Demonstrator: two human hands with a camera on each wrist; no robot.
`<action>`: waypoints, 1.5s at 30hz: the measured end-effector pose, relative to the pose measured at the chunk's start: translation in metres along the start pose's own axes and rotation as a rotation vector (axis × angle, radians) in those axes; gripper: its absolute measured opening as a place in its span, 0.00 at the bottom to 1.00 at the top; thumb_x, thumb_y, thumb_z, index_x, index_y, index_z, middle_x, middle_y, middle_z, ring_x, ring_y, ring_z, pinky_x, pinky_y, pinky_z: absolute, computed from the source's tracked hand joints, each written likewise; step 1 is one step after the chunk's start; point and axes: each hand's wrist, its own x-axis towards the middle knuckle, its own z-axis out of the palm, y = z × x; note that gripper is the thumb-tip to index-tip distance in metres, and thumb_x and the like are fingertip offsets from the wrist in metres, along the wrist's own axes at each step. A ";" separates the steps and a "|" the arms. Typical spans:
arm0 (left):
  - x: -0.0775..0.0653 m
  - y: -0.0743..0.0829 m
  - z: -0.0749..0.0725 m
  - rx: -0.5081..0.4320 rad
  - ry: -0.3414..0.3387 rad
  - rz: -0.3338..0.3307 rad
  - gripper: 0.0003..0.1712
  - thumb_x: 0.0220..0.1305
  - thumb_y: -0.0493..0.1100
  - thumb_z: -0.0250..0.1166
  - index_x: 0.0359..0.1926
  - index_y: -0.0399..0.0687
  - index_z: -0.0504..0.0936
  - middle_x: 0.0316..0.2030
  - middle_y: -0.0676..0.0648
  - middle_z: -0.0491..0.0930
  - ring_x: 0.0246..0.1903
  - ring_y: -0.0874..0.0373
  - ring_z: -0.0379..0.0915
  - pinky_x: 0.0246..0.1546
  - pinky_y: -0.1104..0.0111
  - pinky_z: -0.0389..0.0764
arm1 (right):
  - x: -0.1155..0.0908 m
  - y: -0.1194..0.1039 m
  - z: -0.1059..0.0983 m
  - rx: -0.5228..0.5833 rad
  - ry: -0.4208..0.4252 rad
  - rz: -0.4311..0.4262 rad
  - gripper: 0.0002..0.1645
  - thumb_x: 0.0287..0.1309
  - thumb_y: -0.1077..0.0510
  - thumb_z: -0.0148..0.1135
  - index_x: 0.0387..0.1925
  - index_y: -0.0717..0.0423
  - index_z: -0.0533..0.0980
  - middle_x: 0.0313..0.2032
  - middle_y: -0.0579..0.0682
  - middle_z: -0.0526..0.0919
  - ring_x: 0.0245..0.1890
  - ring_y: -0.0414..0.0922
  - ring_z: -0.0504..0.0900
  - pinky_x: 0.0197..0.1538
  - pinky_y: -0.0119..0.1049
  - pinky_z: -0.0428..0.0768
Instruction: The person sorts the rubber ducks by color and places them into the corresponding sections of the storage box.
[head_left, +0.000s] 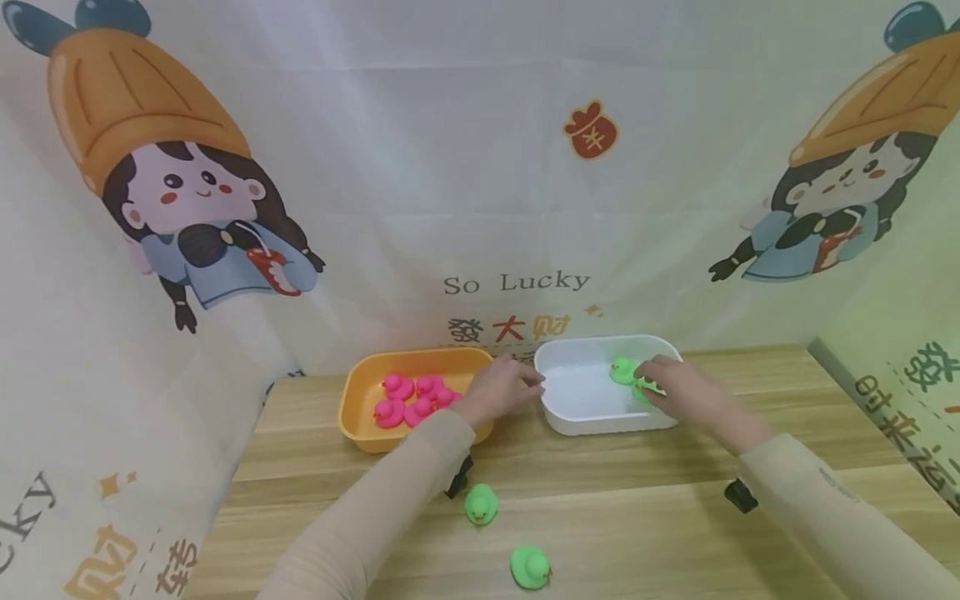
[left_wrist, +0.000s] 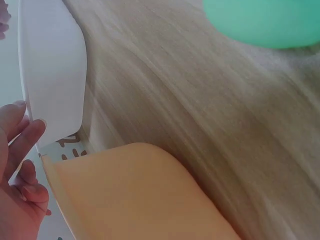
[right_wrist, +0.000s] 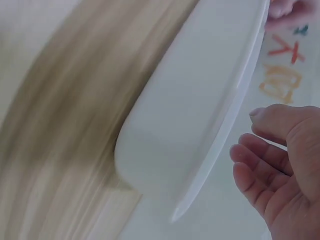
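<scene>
My right hand (head_left: 678, 387) hovers over the right end of a white basin (head_left: 573, 425), fingers loosely bent. Below its fingertips in the head view are a green rubber duck (head_left: 622, 370) and a second green duck (head_left: 642, 390), partly hidden by the hand. The right wrist view shows nothing between those fingers (right_wrist: 260, 175). At the white basin's left rim is my left hand (head_left: 501, 387), its fingers (left_wrist: 30, 137) reaching to that rim and holding nothing. It passes over the right side of an orange basin (head_left: 360, 433) where several pink rubber ducks (head_left: 397, 386) lie.
Two more green ducks stand on the wooden table (head_left: 637, 517): one duck (head_left: 481, 505) in front of the orange basin, another duck (head_left: 531, 568) nearer the front. A printed cloth (head_left: 450, 167) hangs behind the table and along its sides.
</scene>
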 end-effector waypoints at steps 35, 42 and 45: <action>0.001 0.001 -0.007 0.003 -0.057 0.011 0.16 0.73 0.50 0.67 0.57 0.52 0.89 0.58 0.48 0.85 0.75 0.37 0.60 0.74 0.47 0.63 | -0.059 -0.146 0.081 0.313 -0.196 -0.453 0.20 0.77 0.46 0.57 0.55 0.56 0.80 0.48 0.44 0.85 0.46 0.31 0.81 0.51 0.26 0.80; 0.002 0.001 -0.007 0.015 -0.059 0.009 0.16 0.73 0.50 0.67 0.57 0.52 0.89 0.57 0.49 0.86 0.73 0.40 0.64 0.72 0.48 0.66 | -0.060 -0.152 0.092 0.372 -0.232 -0.447 0.16 0.78 0.46 0.56 0.55 0.49 0.80 0.44 0.35 0.80 0.43 0.27 0.76 0.48 0.20 0.76; 0.003 0.001 -0.007 0.018 -0.061 0.013 0.16 0.73 0.50 0.66 0.57 0.52 0.89 0.57 0.49 0.86 0.73 0.39 0.63 0.73 0.48 0.65 | -0.060 -0.154 0.092 0.378 -0.230 -0.458 0.14 0.78 0.47 0.57 0.54 0.48 0.79 0.42 0.35 0.78 0.40 0.26 0.74 0.47 0.18 0.74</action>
